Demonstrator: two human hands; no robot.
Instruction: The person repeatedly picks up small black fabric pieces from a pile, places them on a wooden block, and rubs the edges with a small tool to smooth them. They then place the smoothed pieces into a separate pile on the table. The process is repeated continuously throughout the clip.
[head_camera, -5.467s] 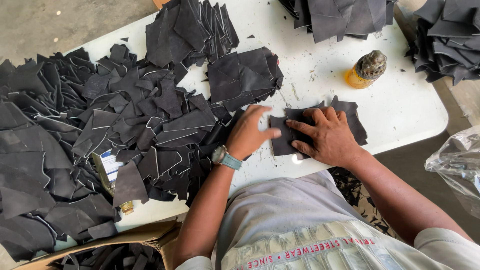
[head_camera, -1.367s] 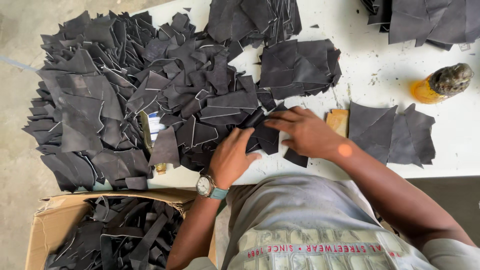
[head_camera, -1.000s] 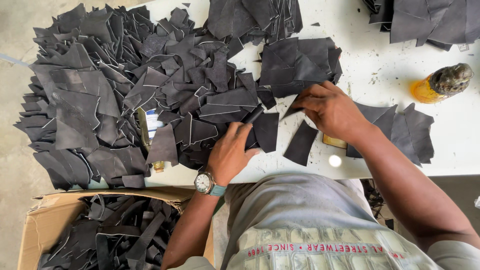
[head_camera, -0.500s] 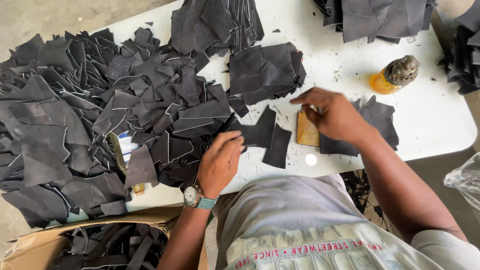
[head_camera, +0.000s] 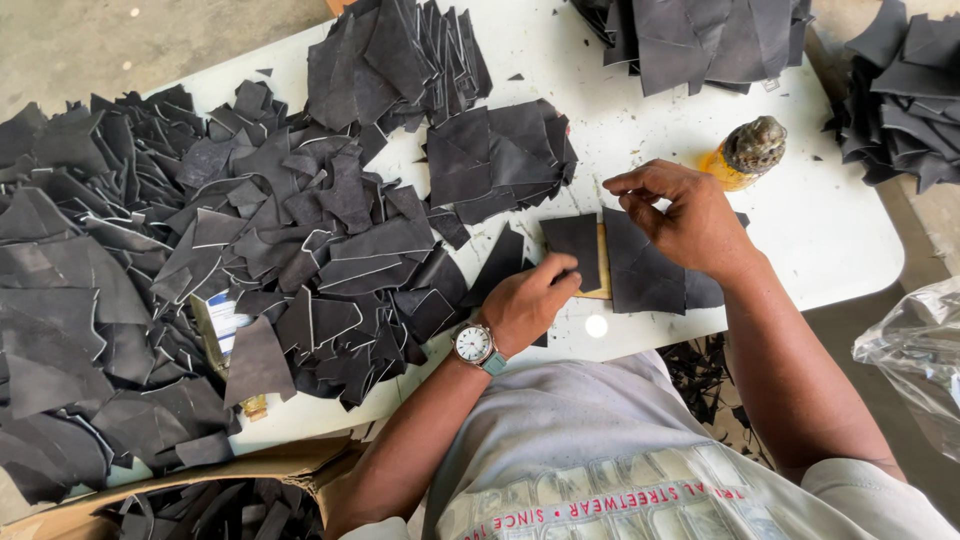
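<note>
Big heap of dark leather scraps (head_camera: 200, 270) covers left of white tabletop (head_camera: 830, 230). Left hand (head_camera: 530, 300), watch on wrist, grip pinched shut on edge of dark leather square (head_camera: 575, 245) lying over wooden block (head_camera: 603, 262). Right hand (head_camera: 685, 215) hovers above small leather stack (head_camera: 650, 275), fingers curled, apart, holding nothing. Amber bottle (head_camera: 745, 155) just beyond.

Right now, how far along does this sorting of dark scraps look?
Done: a small flat stack of dark pieces lies under the right hand. In hand: the left hand holds one dark piece against a tan block beside that stack. Left: the big loose heap of dark scraps covering the white table's left side, so most looks undone.
</note>
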